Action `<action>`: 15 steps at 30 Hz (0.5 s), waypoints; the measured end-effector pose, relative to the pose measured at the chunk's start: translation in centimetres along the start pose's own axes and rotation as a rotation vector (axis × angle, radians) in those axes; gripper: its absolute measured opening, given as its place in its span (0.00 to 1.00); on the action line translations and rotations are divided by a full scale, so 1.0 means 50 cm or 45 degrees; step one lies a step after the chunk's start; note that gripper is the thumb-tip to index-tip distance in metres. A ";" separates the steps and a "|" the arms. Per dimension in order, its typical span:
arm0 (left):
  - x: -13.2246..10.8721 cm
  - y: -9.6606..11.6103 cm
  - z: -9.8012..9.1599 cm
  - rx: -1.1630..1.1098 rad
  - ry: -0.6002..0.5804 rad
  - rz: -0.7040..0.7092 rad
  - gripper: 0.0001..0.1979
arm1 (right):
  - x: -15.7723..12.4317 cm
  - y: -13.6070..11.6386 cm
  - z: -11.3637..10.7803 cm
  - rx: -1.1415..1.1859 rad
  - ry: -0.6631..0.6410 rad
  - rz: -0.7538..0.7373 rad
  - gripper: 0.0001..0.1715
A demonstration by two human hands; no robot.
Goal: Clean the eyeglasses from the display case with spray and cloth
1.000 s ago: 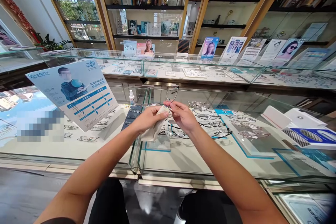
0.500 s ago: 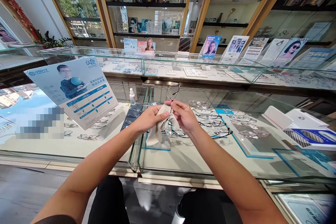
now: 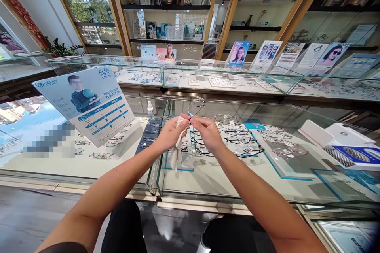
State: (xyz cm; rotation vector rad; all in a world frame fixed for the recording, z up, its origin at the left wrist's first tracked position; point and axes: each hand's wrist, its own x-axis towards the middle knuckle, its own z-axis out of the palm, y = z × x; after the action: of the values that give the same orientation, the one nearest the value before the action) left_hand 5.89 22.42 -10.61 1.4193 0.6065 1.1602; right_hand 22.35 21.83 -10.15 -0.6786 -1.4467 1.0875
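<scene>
A pale beige cloth [image 3: 176, 158] hangs down from my left hand [image 3: 172, 132], whose fingers are closed on it. My right hand [image 3: 206, 130] pinches a pair of eyeglasses [image 3: 196, 106] by its lower part, and one dark-rimmed lens sticks up above the fingers. Both hands meet over the glass display counter, fingertips nearly touching at the glasses. The cloth's upper end lies against my left fingers, beside the frame. The other half of the glasses is hidden behind the hands.
Below the hands, the glass display case [image 3: 225, 189] holds rows of eyeglass frames [image 3: 242, 140]. A small white spray bottle [image 3: 150, 110] stands behind the left hand. To the left leans a printed sign [image 3: 89, 106]; at right sits an open white box [image 3: 347, 146].
The glasses have turned, the raised lens now leaning more to the right. The cloth has gathered narrower and hangs closer to my left hand. My view has shifted slightly.
</scene>
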 end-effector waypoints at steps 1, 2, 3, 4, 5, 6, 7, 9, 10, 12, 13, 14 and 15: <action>-0.001 0.000 0.000 0.000 0.012 0.005 0.32 | -0.001 -0.002 0.001 0.002 -0.007 0.000 0.20; -0.002 0.001 -0.001 0.011 0.024 0.005 0.33 | -0.001 -0.002 0.001 0.006 -0.014 0.000 0.20; -0.003 0.002 -0.002 0.040 0.033 0.004 0.33 | -0.001 -0.001 0.000 0.013 -0.020 0.002 0.20; -0.005 0.004 -0.003 0.081 0.036 0.003 0.33 | -0.001 0.001 0.000 0.026 -0.019 0.006 0.20; -0.006 0.006 -0.005 0.125 0.026 0.001 0.33 | -0.001 0.005 -0.002 0.044 -0.012 0.015 0.20; -0.007 0.009 -0.006 0.163 0.007 0.002 0.34 | -0.001 0.009 -0.003 0.065 0.001 0.028 0.19; -0.008 0.012 -0.007 0.188 -0.023 0.005 0.35 | 0.000 0.013 -0.005 0.086 0.018 0.042 0.18; -0.008 0.016 -0.008 0.195 -0.104 -0.006 0.35 | 0.002 0.019 -0.011 0.112 0.057 0.077 0.16; -0.008 0.018 -0.009 0.187 -0.125 -0.005 0.34 | 0.003 0.020 -0.015 0.117 0.078 0.090 0.16; -0.006 0.020 -0.014 0.210 -0.071 0.049 0.32 | 0.007 0.014 -0.025 0.130 0.137 0.088 0.15; -0.005 0.022 -0.019 0.246 0.008 0.099 0.31 | 0.009 0.009 -0.031 0.144 0.177 0.073 0.15; -0.004 0.024 -0.025 0.293 0.114 0.163 0.29 | 0.012 0.001 -0.038 0.162 0.220 0.052 0.16; -0.004 0.027 -0.032 0.346 0.234 0.231 0.27 | 0.014 -0.007 -0.046 0.180 0.259 0.032 0.17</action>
State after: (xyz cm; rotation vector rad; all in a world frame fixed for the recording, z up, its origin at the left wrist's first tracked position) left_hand 4.05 22.66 -9.63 1.6348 0.8008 1.4034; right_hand 24.48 22.86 -9.70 -0.6870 -1.1796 1.0957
